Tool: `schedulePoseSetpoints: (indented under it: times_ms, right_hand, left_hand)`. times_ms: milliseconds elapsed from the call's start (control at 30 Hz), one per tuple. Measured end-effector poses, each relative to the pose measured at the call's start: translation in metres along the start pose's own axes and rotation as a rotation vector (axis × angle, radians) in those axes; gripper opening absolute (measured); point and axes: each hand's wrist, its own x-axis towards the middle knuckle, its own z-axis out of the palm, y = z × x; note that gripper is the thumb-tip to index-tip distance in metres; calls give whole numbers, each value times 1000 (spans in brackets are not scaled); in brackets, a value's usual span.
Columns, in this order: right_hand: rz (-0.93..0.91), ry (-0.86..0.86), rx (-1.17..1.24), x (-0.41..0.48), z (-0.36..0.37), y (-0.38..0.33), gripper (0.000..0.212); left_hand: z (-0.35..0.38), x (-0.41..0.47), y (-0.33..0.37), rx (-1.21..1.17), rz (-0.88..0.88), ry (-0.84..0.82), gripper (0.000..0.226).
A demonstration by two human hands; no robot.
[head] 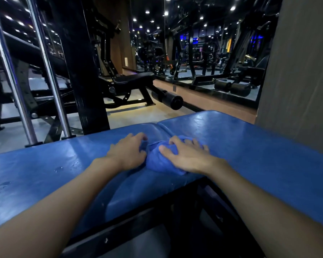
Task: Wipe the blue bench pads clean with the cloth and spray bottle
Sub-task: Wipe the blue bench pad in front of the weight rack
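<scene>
Two blue bench pads run across the view: a left pad [35, 164] and a right pad [259, 146], meeting at a gap in the middle. A bunched blue cloth [158, 161] lies over that gap. My left hand [128, 152] grips the cloth's left edge with curled fingers. My right hand [185, 155] presses flat on top of the cloth, fingers spread. A few wet droplets dot the left pad. No spray bottle is in sight.
A black rack post [82, 71] and chrome guide rods [50, 75] stand just behind the bench on the left. A black adjustable bench [132, 79] sits farther back. A grey pillar [296, 62] rises at the right. The bench's black frame [138, 226] runs below the pads.
</scene>
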Motion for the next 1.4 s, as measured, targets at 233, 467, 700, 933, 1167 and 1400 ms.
schedulePoseSetpoints:
  times_ms: [233,467,700,933,1167,1400]
  right_hand:
    - [-42,-13,-26,25,5,-11,73]
    - [44,-164,-74,13,1,-15,68]
    - [80,11,26,5,20,-13,101]
    - [-111,131,-127,55,27,-16,44]
    - [-213,87,-114,151,34,-34,24]
    - [-157,-43,-37,193,27,-65,37]
  left_hand:
    - [-7,2,-31,146,-30,-42,36]
    - [-14,-13,-57,148,-33,-111,72]
    - [-23,-1,-76,121,-45,-91,86]
    - [-24,18,-85,258,-15,-209,73]
    - [-24,24,-91,275,36,-197,72]
    - [-24,25,-90,331,42,-216,74]
